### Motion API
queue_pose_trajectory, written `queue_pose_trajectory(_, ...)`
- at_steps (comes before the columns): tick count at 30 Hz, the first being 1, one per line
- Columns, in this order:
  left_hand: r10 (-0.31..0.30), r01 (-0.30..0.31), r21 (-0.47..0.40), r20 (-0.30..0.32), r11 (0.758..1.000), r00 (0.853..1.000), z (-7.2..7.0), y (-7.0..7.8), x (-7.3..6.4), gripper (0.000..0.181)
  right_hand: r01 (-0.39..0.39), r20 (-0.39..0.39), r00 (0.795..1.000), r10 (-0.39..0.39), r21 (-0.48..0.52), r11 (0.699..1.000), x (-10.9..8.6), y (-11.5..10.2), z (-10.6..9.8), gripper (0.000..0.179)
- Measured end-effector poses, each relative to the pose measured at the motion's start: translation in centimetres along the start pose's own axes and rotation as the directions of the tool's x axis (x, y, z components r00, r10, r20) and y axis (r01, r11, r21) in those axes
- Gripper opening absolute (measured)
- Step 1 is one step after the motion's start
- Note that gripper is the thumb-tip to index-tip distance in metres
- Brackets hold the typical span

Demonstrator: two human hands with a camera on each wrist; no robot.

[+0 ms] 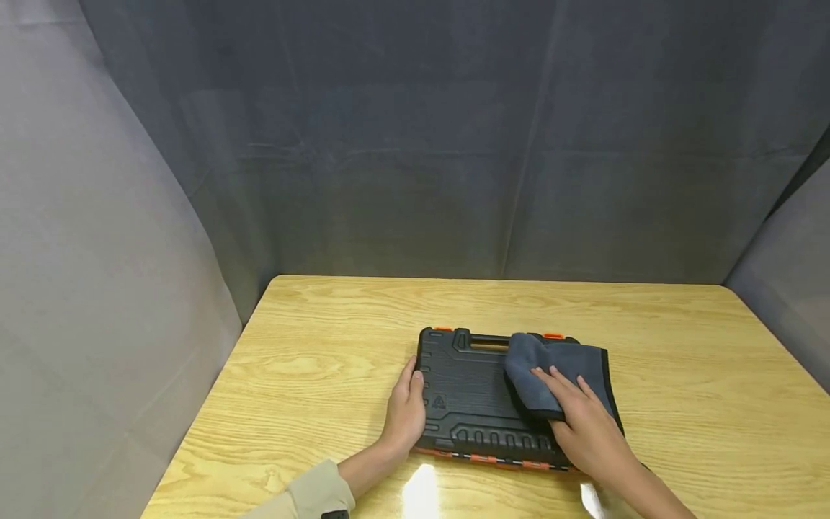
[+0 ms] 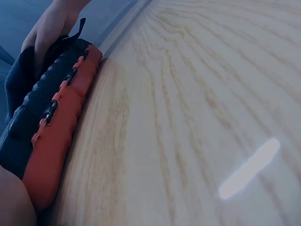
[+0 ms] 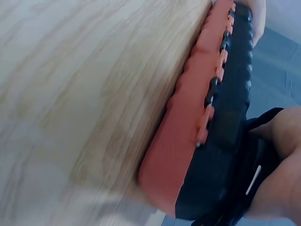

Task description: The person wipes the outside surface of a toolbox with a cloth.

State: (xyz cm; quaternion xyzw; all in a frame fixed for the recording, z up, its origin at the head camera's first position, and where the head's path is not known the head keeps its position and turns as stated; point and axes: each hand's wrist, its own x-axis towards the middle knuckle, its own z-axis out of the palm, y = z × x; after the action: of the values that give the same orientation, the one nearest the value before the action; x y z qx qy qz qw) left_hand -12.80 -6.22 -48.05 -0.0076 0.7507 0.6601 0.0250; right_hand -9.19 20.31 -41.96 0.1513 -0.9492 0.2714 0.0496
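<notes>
A black plastic tool case (image 1: 473, 389) with an orange lower shell (image 2: 56, 160) lies flat on the wooden table. Against its left side is my left hand (image 1: 405, 414), thumb at the top edge and fingers along the side, holding it. My right hand (image 1: 586, 429) holds a grey-blue cloth (image 1: 534, 367) with black trim down on the right part of the lid. Its fingers are spread over the cloth and the thumb is tucked at the trimmed edge. The cloth covers the lid's right portion and overhangs that side.
The wood-grain table (image 1: 311, 367) extends around the case, with bright light reflections near the front. A dark curtain (image 1: 389, 180) hangs behind the table and a pale curtain (image 1: 84, 252) stands at the left. The case's carry handle (image 1: 489, 339) faces the far edge, its hinges the near side.
</notes>
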Motion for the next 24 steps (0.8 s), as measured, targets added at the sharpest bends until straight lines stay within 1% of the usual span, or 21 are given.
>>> queue_pose_trajectory(6, 0.013, -0.012, 0.013, -0.019, 1.0, 1.0, 0.0, 0.3, -0.2, 0.053, -0.04, 0.011, 0.999, 0.039, 0.046, 0.998, -0.6, 1.2, -0.7, 0.073)
queue_pose_trajectory(10, 0.018, -0.018, 0.017, -0.029, 1.0, 0.999, 0.1, 0.3, -0.2, 0.052, -0.075, 0.03, 0.997, 0.073, 0.068, 0.995, -1.2, 1.4, -0.9, 0.073)
queue_pose_trajectory(12, 0.018, -0.017, 0.015, -0.027, 1.0, 0.999, 0.2, 0.2, -0.2, 0.052, -0.094, 0.032, 0.995, 0.092, 0.083, 0.992, -1.6, 1.2, -0.8, 0.074)
queue_pose_trajectory(17, 0.017, -0.016, 0.01, -0.025, 1.0, 1.0, 0.3, 0.2, 0.0, 0.052, -0.118, 0.027, 0.993, 0.116, 0.104, 0.988, -1.8, 0.3, -0.3, 0.075)
queue_pose_trajectory(21, 0.021, -0.021, 0.0, -0.028, 1.0, 0.999, 0.3, 0.2, -0.2, 0.052, -0.136, 0.026, 0.991, 0.134, 0.11, 0.985, -1.5, -0.6, 0.2, 0.073)
queue_pose_trajectory(24, 0.025, -0.025, -0.004, -0.034, 1.0, 0.999, 0.2, 0.2, -0.2, 0.052, -0.126, 0.034, 0.992, 0.123, 0.126, 0.984, -1.1, -1.6, 0.7, 0.074)
